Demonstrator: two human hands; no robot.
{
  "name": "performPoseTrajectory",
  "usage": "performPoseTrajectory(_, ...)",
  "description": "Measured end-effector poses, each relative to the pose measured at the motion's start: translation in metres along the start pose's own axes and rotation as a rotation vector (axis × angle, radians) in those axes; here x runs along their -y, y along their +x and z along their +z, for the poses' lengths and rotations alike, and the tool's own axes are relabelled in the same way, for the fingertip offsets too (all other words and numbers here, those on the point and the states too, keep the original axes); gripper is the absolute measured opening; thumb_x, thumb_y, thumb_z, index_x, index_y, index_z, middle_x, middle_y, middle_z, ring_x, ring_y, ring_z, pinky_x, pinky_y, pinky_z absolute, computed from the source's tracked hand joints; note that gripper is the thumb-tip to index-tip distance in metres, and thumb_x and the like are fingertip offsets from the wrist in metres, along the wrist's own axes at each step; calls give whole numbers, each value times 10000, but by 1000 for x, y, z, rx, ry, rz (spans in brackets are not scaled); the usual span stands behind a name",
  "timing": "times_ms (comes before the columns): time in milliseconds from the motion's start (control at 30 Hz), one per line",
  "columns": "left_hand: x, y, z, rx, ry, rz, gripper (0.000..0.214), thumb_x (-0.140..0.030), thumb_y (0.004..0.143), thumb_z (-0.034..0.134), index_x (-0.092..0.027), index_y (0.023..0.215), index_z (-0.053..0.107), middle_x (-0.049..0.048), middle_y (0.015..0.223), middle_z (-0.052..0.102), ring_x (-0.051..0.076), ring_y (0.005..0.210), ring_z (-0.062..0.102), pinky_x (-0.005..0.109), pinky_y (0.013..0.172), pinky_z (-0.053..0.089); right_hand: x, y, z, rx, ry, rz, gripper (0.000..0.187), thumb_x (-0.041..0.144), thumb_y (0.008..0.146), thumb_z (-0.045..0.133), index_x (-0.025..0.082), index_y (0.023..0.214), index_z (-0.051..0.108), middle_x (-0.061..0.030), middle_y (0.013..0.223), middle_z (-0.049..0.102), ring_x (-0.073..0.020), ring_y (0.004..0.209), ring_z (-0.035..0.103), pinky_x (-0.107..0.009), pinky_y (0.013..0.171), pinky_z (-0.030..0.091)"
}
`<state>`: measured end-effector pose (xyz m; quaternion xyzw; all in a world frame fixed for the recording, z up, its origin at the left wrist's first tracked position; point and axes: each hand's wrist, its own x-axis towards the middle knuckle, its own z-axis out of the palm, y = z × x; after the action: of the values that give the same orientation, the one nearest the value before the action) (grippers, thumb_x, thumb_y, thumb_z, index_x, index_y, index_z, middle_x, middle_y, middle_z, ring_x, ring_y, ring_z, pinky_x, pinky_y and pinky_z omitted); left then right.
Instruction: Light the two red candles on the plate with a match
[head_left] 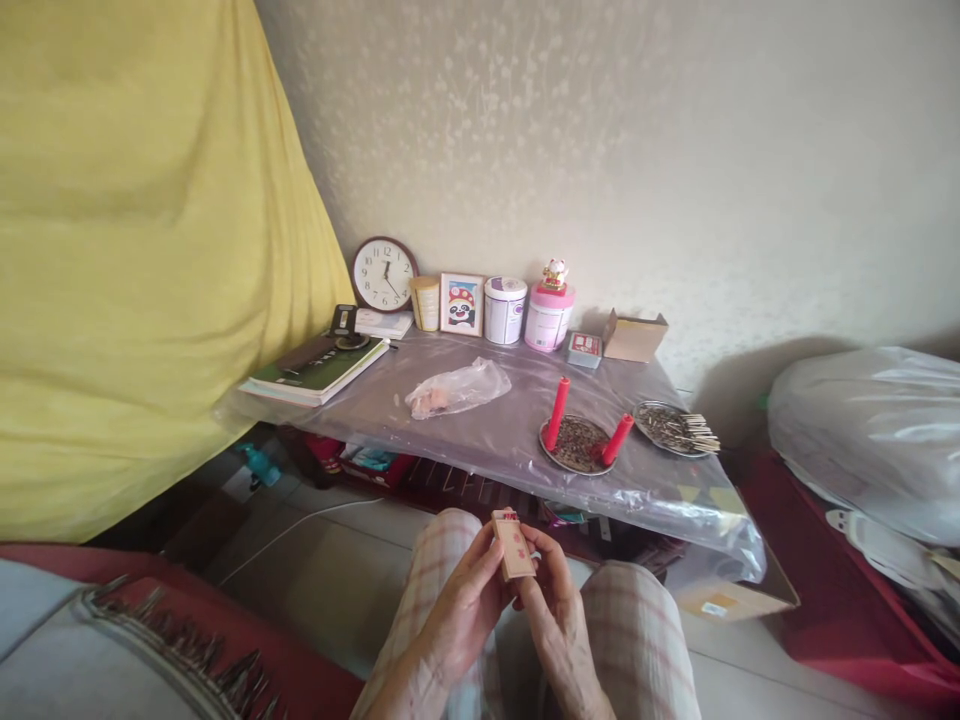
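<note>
Between my two hands, above my knees, is a small pale pink box (514, 548) with pink marks on its front and red at its top end. My left hand (472, 590) grips its left side, thumb along the edge. On the other side my right hand (553, 592) has its fingers round the box's right edge and its thumb near the lower end. What lies behind the box is hidden. Beyond it, on the plastic-covered table (480, 440), a round plate (579, 462) of dark seed-like bits bears two red candles (557, 413), both leaning.
Right of the candles sits a second plate (667, 428) with thin pale sticks. A clear plastic bag (459, 388) with something pinkish inside lies mid-table. A green book (315, 370), a clock (385, 274), tubs (505, 310) and an open cardboard box (635, 337) stand farther back.
</note>
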<state>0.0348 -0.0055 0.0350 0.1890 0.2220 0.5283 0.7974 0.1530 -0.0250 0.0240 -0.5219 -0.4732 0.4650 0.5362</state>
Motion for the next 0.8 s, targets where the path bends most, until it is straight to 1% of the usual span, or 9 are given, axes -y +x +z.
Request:
performPoseTrajectory(67, -1, -1, -2, 17, -34, -12, 396, -376, 873, 811, -197, 1218, 735, 62, 1008, 768, 191, 915, 701, 297, 825, 511, -1, -1, -2, 0, -73, -18, 458, 492, 901, 671, 225, 1273, 648, -90, 1171, 768, -234, 902, 711, -319, 770, 577)
performPoseTrajectory(133, -3, -1, -5, 26, -65, -16, 416, -363, 864, 824, -188, 1230, 734, 67, 1029, 782, 188, 922, 714, 303, 857, 529, 0, -2, -6, 62, -87, -20, 471, 496, 916, 672, 234, 1305, 635, -82, 1129, 770, -233, 914, 707, -327, 798, 571)
performPoseTrajectory(267, -5, -3, -15, -5, -138, -54, 430, -346, 825, 863, -186, 1205, 739, 64, 998, 803, 168, 853, 736, 281, 806, 560, 9, 4, -23, 251, -3, 28, 530, 524, 889, 734, 247, 1330, 635, -16, 855, 730, -199, 787, 663, -307, 743, 540)
performPoseTrajectory(333, -5, -4, -20, -7, -167, -102, 415, -364, 815, 870, -177, 1163, 743, 66, 949, 807, 161, 807, 739, 262, 746, 566, 15, 11, -30, 229, -1, 48, 500, 565, 882, 738, 230, 1251, 689, 0, 779, 695, -178, 733, 629, -292, 719, 520)
performPoseTrajectory(400, -3, -4, -24, 15, -167, -148, 413, -389, 814, 867, -171, 1140, 735, 71, 929, 806, 159, 773, 739, 249, 701, 567, 20, 19, -34, 154, -10, 39, 476, 610, 870, 737, 212, 1131, 739, -25, 836, 718, -170, 734, 624, -298, 738, 526)
performPoseTrajectory(500, 1, -4, -27, 55, -150, -194, 442, -416, 813, 862, -170, 1150, 716, 80, 946, 806, 164, 758, 745, 246, 682, 569, 24, 31, -35, 82, -15, 8, 491, 659, 814, 773, 197, 982, 769, -60, 903, 748, -177, 740, 636, -310, 737, 545)
performPoseTrajectory(600, 4, -5, -27, 70, -133, -208, 450, -423, 836, 839, -170, 1181, 701, 91, 958, 808, 169, 762, 750, 245, 677, 569, 23, 38, -31, 70, -21, -3, 522, 699, 753, 803, 193, 874, 766, -52, 809, 745, -181, 708, 642, -304, 688, 548)
performPoseTrajectory(700, 6, -6, -26, 73, -121, -222, 452, -433, 827, 844, -182, 1174, 700, 81, 952, 805, 168, 753, 750, 242, 664, 561, 18, 42, -28, 79, -43, -18, 530, 712, 733, 811, 193, 828, 756, -50, 799, 755, -180, 699, 659, -294, 661, 549)
performPoseTrajectory(800, 7, -8, -25, 54, -119, -244, 464, -448, 788, 872, -184, 1135, 713, 62, 931, 794, 165, 739, 740, 244, 646, 550, 14, 42, -28, 84, -113, -60, 497, 688, 786, 780, 195, 843, 766, -55, 810, 763, -186, 714, 681, -288, 658, 552)
